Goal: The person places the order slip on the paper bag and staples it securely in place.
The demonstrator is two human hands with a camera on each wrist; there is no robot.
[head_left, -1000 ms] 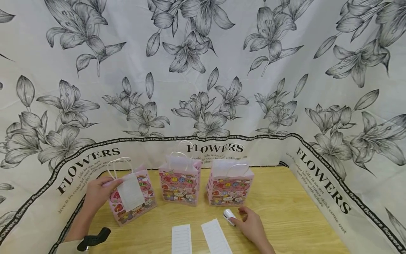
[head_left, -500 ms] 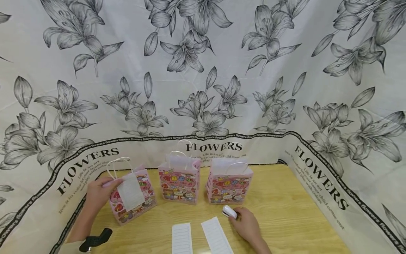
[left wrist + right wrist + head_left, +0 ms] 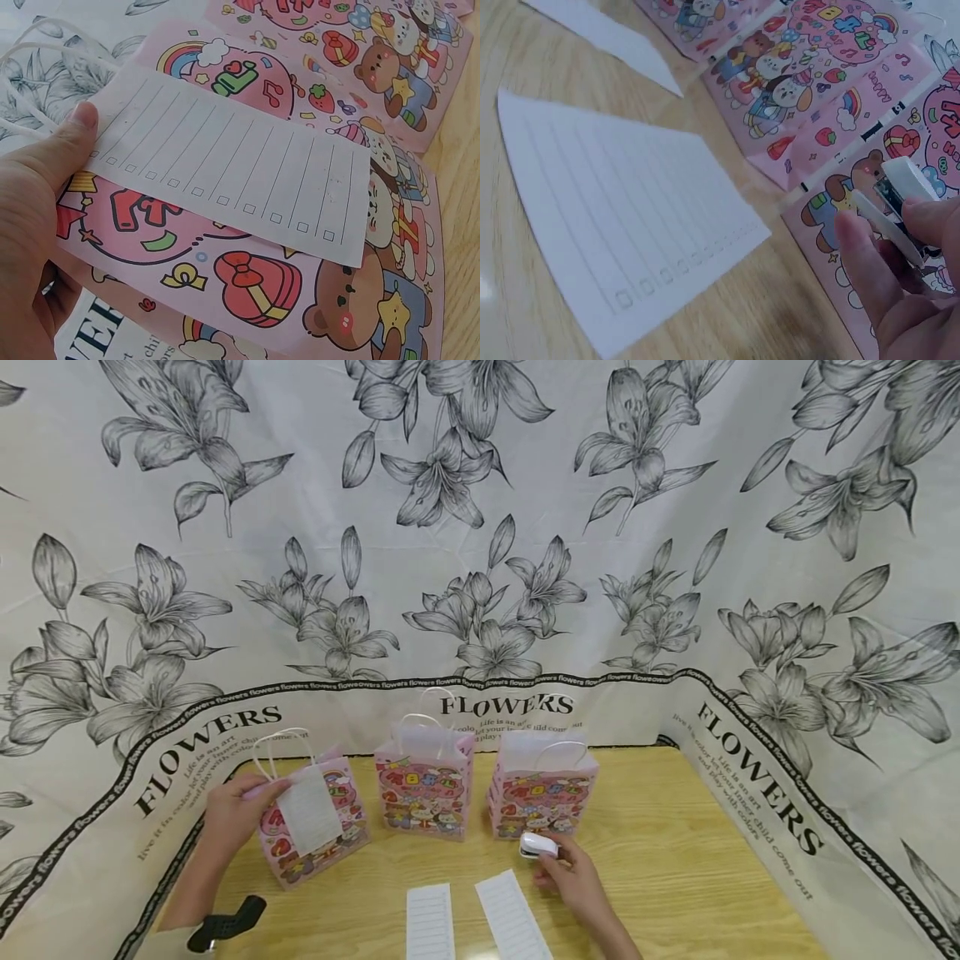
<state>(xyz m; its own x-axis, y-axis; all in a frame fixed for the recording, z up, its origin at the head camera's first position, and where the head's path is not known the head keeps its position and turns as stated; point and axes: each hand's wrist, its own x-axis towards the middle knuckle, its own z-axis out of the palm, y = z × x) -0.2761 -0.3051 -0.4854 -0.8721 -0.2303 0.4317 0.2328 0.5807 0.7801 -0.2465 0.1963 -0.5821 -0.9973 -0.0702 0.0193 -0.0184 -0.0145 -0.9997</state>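
Note:
My left hand [image 3: 238, 814] pinches the top edge of a pink cartoon gift bag [image 3: 255, 292] together with a white checklist slip [image 3: 232, 169], which lies flat against the bag's front. The thumb presses on the slip's end, beside the white twisted handles. This bag stands tilted at the left. In my right hand [image 3: 573, 881] is a small white stapler [image 3: 900, 199], held between thumb and fingers with its jaws apart. It is in front of the right-hand gift bag [image 3: 546, 793]. Two more checklist slips lie on the table, a left one [image 3: 430, 922] and a right one [image 3: 513, 917].
Another pink gift bag [image 3: 423, 793] stands upright in the middle at the back of the wooden table [image 3: 675, 860]. A white curtain [image 3: 480, 610] with flower prints hangs behind and along both sides. A black strap [image 3: 225, 927] circles my left wrist.
My right hand has lifted the stapler slightly up and turned it, so that it now points left. The left hand stays on the bag and slip.

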